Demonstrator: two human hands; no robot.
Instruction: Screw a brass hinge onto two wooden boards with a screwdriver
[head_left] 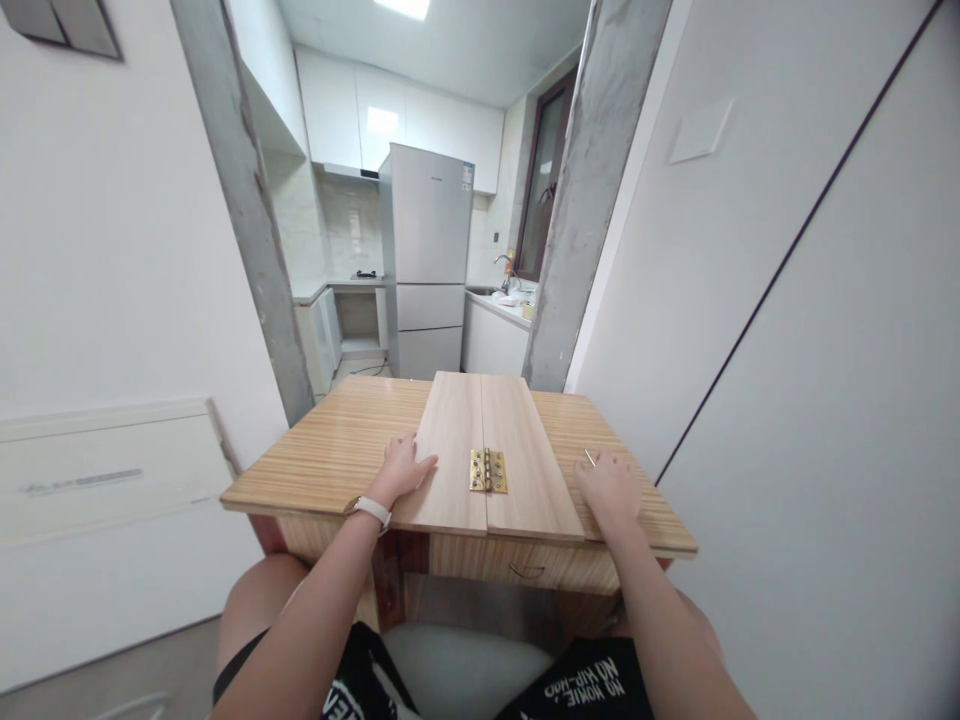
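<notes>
Two pale wooden boards lie side by side on the desk, a left board (450, 450) and a right board (532, 450). A brass hinge (488, 471) lies open and flat across the seam between them, with screw holes in both leaves. My left hand (405, 468), a white watch band at its wrist, rests with fingers apart at the left board's outer edge. To the right of the boards, my right hand (611, 488) is closed on the desk. A thin metal shaft (589, 457) sticks out of it; the rest is hidden in the fingers.
The wood-grain desk (360, 420) has a drawer with a curved handle (526, 571) below its front edge. A silver refrigerator (427, 230) and a kitchen counter with a faucet (504, 268) stand beyond. White walls flank both sides.
</notes>
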